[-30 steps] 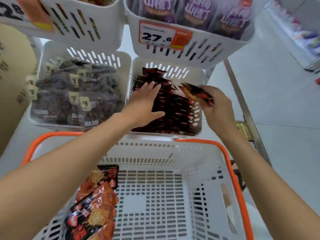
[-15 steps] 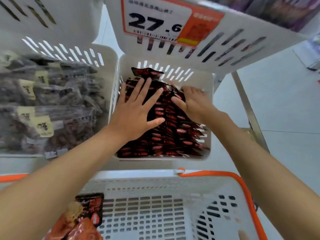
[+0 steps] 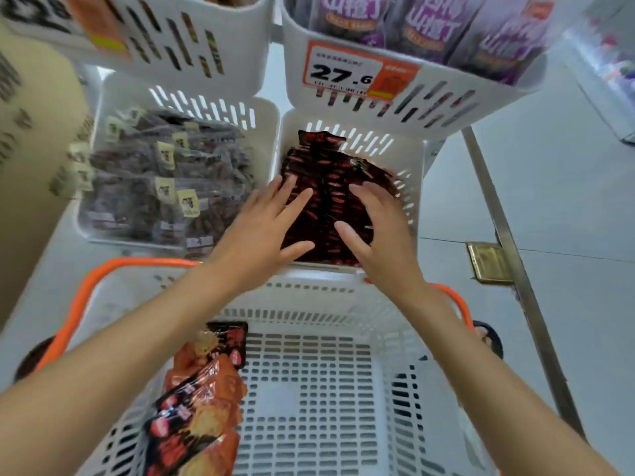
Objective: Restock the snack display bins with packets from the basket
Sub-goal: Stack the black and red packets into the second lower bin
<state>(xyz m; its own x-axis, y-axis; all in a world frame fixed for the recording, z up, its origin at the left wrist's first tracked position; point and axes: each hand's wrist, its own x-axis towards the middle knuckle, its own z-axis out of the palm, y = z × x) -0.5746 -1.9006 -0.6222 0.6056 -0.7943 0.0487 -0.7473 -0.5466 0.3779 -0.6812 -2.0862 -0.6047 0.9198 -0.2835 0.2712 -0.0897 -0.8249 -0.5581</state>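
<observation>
Pale shop floor [image 3: 515,187] beyond a rack of white bins, with a metal rail [image 3: 494,214] slanting down the right side. Lower right bin [image 3: 417,201] packed with dark red packets [image 3: 326,187] standing in rows. Left hand [image 3: 264,228] flat over the near left part of that stack, fingers spread wide, holding nothing. Right hand [image 3: 376,228] flat over the near right part, fingers loosely apart and a little blurred, also empty. Hard to tell whether the palms press the packets or hover just above. Lower left bin [image 3: 264,115] beside it, full of clear bags [image 3: 165,187] of dark snacks with small cream labels. Upper right bin [image 3: 446,101] holding purple packets [image 3: 429,25], with a price tag [image 3: 347,72] reading 27.6 on its front. White basket [image 3: 395,324] with an orange rim just below the hands, mostly bare, with a few orange and black packets [image 3: 202,400] piled in its near left corner.
</observation>
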